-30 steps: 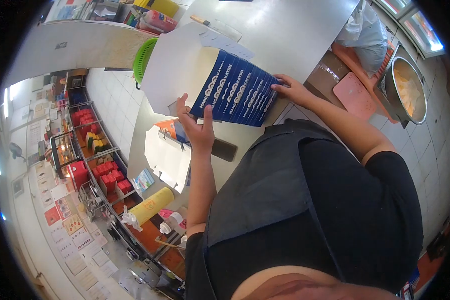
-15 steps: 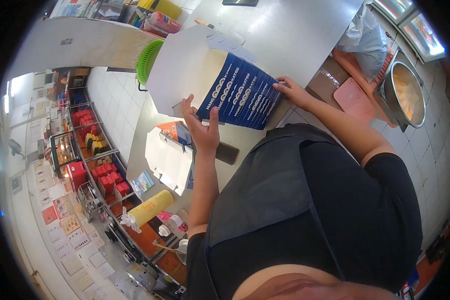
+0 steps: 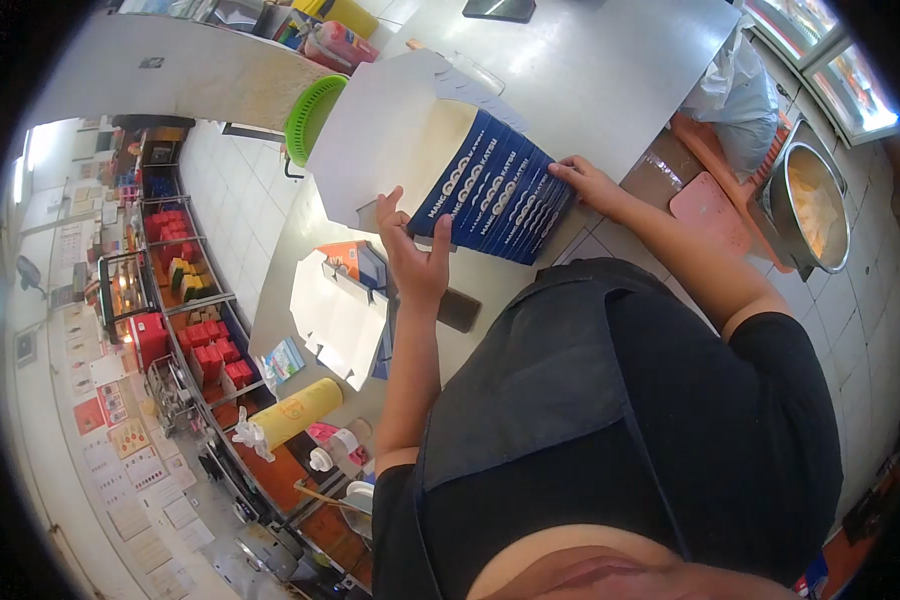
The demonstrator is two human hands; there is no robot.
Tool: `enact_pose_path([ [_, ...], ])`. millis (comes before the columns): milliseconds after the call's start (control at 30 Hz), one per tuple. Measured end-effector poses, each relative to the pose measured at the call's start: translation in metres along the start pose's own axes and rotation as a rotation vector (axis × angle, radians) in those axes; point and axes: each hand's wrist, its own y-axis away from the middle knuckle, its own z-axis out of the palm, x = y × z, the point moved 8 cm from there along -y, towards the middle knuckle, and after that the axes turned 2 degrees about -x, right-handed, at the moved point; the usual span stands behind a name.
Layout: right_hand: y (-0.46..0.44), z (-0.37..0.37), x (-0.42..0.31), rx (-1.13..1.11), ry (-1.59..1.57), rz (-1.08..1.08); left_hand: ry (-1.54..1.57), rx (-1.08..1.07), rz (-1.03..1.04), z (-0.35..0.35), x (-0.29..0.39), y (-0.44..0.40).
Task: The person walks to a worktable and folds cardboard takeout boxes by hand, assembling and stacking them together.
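Observation:
A nested stack of blue printed cartons (image 3: 500, 195) with white open flaps is held above the metal table. My left hand (image 3: 417, 255) grips its near left edge, thumb on the blue side and fingers by the white flap. At the stack's right end, my right hand (image 3: 585, 182) holds the corner with thumb and fingers. Below my left wrist a dark phone (image 3: 459, 310) lies on the table. Left of that forearm are white folded cartons (image 3: 335, 318) with an orange and blue part.
Around the metal table (image 3: 610, 60) are a green basket (image 3: 313, 115), a yellow roll (image 3: 300, 410), a bottle (image 3: 338, 447) and another dark device (image 3: 500, 9). At the right stand a steel bowl (image 3: 815, 205), a pink board (image 3: 710, 212) and a plastic bag (image 3: 742, 110).
The view has shifted slightly, so the cartons and both hands appear a little further right and lower. Both hands keep their hold on the stack.

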Motion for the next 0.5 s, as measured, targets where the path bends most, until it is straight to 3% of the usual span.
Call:
enact_pose_path([
  [500,-0.01,0.0,-0.007,-0.013,0.048,-0.006,-0.119,0.007,0.08,-0.002,0.01,0.0],
])
